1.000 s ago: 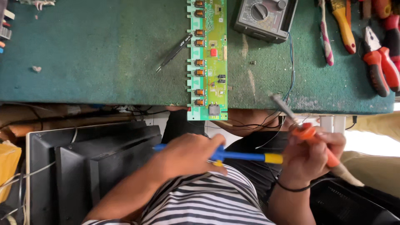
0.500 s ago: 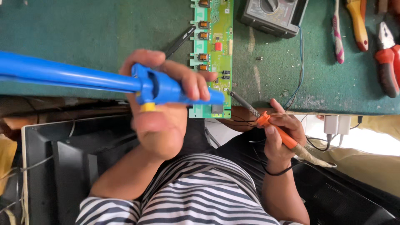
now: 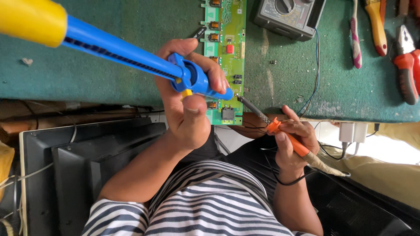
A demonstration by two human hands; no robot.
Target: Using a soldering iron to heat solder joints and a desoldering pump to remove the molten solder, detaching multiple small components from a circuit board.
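Note:
My left hand [image 3: 188, 118] grips a blue desoldering pump [image 3: 113, 48] with a yellow plunger end [image 3: 30, 22], thumb at its button. The pump's nozzle sits on the lower part of a long green circuit board [image 3: 229, 26]. My right hand [image 3: 293, 148] holds an orange-handled soldering iron [image 3: 273, 126] like a pen. The iron's dark tip touches the board right beside the pump nozzle, near the table's front edge.
The board lies on a green mat [image 3: 87, 74]. A grey multimeter [image 3: 288, 15], a toothbrush [image 3: 355, 39], a yellow-handled tool [image 3: 378, 26] and red pliers [image 3: 407, 74] lie at the back right. Black tweezers [image 3: 197, 31] lie left of the board. A black screen casing [image 3: 65, 175] stands below the table.
My left hand raised the pump from my lap to the board and brought its nozzle down. My right hand moved the iron's tip onto the board beside it.

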